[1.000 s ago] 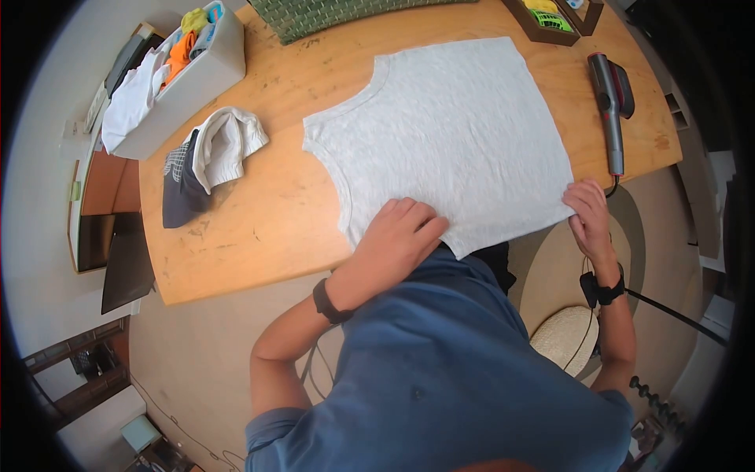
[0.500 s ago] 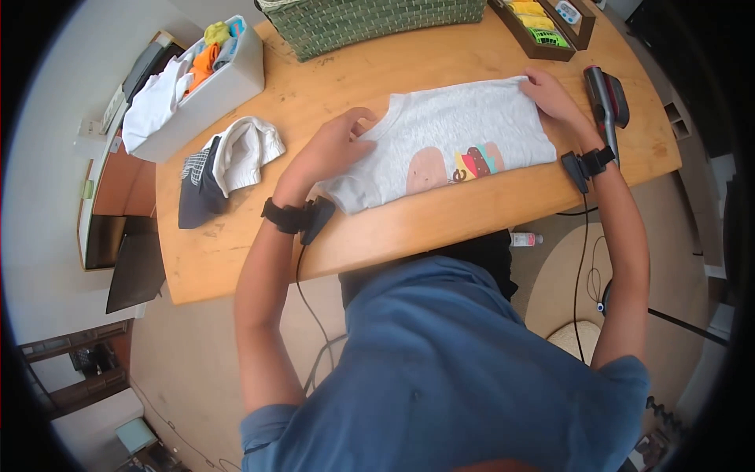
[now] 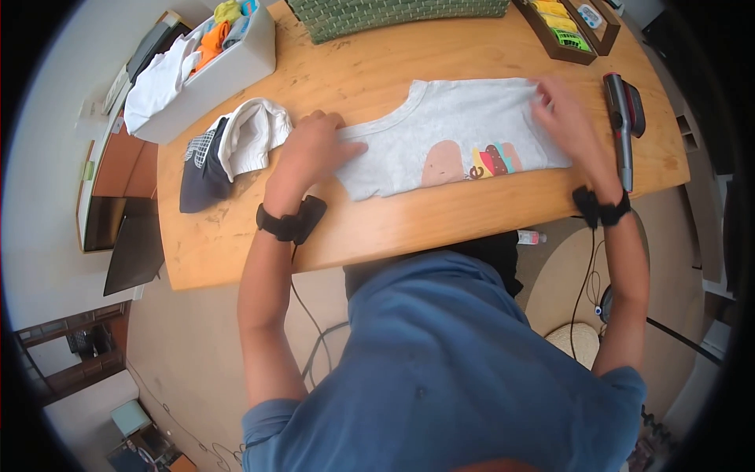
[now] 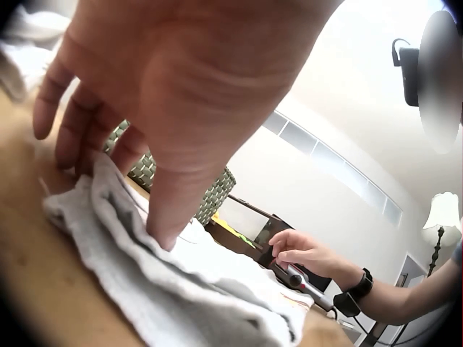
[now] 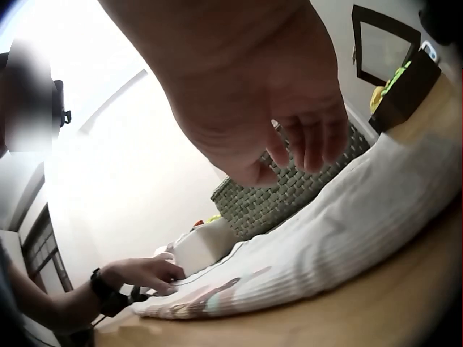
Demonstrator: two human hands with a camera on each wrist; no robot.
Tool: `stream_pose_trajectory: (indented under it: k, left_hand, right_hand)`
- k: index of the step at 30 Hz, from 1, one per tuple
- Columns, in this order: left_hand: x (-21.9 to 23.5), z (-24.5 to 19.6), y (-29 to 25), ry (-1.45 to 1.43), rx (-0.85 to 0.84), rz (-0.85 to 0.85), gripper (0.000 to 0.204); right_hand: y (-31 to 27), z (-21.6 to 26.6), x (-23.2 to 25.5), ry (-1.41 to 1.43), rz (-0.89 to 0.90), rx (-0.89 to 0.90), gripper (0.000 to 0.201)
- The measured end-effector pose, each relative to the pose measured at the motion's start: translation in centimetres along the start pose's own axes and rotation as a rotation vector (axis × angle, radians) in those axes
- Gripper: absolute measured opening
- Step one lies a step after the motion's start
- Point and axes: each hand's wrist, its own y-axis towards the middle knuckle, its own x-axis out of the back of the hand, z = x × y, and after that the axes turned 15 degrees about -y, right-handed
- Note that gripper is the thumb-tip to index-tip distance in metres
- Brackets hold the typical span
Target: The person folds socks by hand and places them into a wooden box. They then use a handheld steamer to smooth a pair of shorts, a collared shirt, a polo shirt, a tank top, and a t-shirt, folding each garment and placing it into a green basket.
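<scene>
A light grey shirt [image 3: 464,118] lies folded over on the table, with a printed burger picture [image 3: 487,161] near its front edge. My left hand [image 3: 311,149] is at the shirt's left end, its straight fingers apart from the thumb. In the left wrist view, those fingertips [image 4: 65,148] reach down by the fabric's edge, and the thumb [image 4: 170,210] touches the layered cloth. Over the shirt's right end hovers my right hand [image 3: 562,118], slightly blurred. The right wrist view shows its fingers loosely bent above the cloth, holding nothing.
Left of the shirt lies a white and dark garment [image 3: 236,149]. Behind it stands a white bin [image 3: 224,86] of clothes. A green woven basket [image 3: 393,20] and a brown box [image 3: 562,43] are at the back. A handheld steamer [image 3: 621,118] lies at the right.
The shirt was spread out at first, then folded over, bringing the burger print into view. Both hands moved from its front edge to its two ends. The right hand has since lifted off the cloth.
</scene>
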Motion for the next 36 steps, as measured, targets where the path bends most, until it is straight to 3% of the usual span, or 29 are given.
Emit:
stream_pose_trajectory:
  k: [3, 6, 9, 11, 13, 15, 18, 19, 21, 25, 27, 30, 33, 36]
  left_hand:
    - [0.9, 0.9, -0.1, -0.18, 0.044, 0.078, 0.043]
    - [1.8, -0.5, -0.9, -0.375, 0.009, 0.121, 0.037]
    - [2.8, -5.0, -1.6, -0.599, -0.081, 0.164, 0.034]
    - [1.1, -7.7, -0.9, -0.806, -0.144, 0.243, 0.035]
    - [-1.0, -10.0, 0.0, -1.058, -0.184, 0.363, 0.036]
    - [-2.7, -11.5, 1.1, -1.206, -0.339, 0.364, 0.039]
    - [-3.8, -11.8, 2.7, -1.194, -0.432, 0.254, 0.038]
    - [-3.9, -11.7, 3.5, -1.147, -0.449, 0.196, 0.037]
    - [-4.0, -9.3, 5.2, -0.754, -0.372, 0.171, 0.037]
    - [-5.1, -8.2, 5.4, -0.161, -0.114, 0.257, 0.049]
    - [-5.8, -8.8, 5.0, -0.096, -0.141, 0.202, 0.055]
    - [-7.0, -10.8, 5.3, -0.061, -0.155, 0.17, 0.05]
    - [-8.6, -11.0, 6.9, -0.115, -0.246, 0.14, 0.036]
    - [-9.6, -10.9, 7.4, -0.284, -0.426, 0.087, 0.02]
  right_hand:
    - [-3.8, 6.3, -0.6, -0.15, 0.203, 0.392, 0.033]
    - [-3.9, 8.4, 0.2, 0.103, 0.261, 0.326, 0.043]
    - [-4.9, 13.5, 0.8, 0.349, 0.184, 0.377, 0.056]
    - [-5.3, 15.9, 0.2, 0.431, 0.193, 0.309, 0.052]
    - [-5.7, 15.6, -0.9, 0.728, 0.19, 0.134, 0.051]
    - [-5.3, 13.8, -2.0, 1.239, 0.164, -0.167, 0.053]
    - [-4.1, 8.8, -1.3, 1.392, 0.068, -0.376, 0.039]
    - [-4.1, 7.3, -0.7, 1.329, 0.025, -0.408, 0.038]
    - [-4.2, 4.6, 0.4, 1.208, -0.051, -0.466, 0.035]
    - [-4.9, -2.7, 1.1, 0.517, 0.184, -0.298, 0.043]
    - [-5.5, -3.7, 2.3, 0.228, 0.234, -0.269, 0.048]
    - [-4.6, -0.7, 5.3, -0.11, 0.207, -0.445, 0.052]
    - [-3.8, -2.5, 2.7, -0.293, -0.042, -0.12, 0.059]
    - [-2.5, -1.3, 2.3, -0.341, 0.048, -0.061, 0.068]
